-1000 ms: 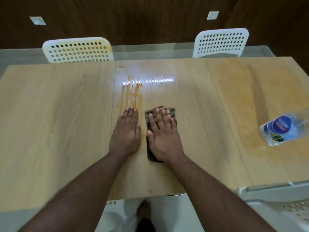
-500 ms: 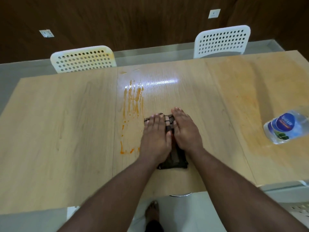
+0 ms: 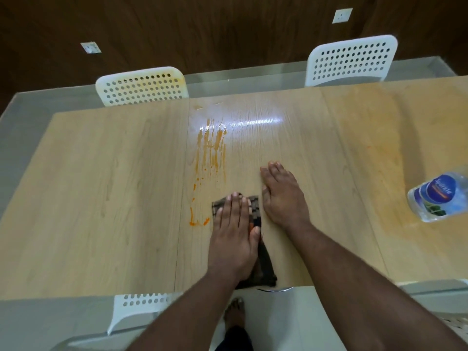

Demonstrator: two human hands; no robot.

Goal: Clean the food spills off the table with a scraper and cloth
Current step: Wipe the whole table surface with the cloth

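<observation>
**Orange smears remain as the cloth changes hands**

Orange sauce streaks (image 3: 211,150) run down the wooden bench (image 3: 101,198) at about eleven o'clock from the hands, with a thicker blob (image 3: 198,222) at nine o'clock, just beside the cloth.

Head view: the dark checked cloth (image 3: 254,211) lies folded near the bench's front edge. The left hand (image 3: 234,239) now presses flat on it, fingers straight and together, holding nothing in a curl. A second ago this hand lay on the bare wood over the smear, and the right hand had the cloth. The right hand (image 3: 281,196) has since slid off toward one o'clock and rests flat on the bench, fingers straight, just beside the cloth.

The cloth has also come nearer the front edge, and the smear beneath the former left-hand spot is uncovered. That suggests a handover: the left hand is better placed to wipe leftward across the blob and up through the streaks. Little of the spill looks removed yet. No scraper is visible. A water bottle (image 3: 439,197) lies at three o'clock, well apart.
</observation>
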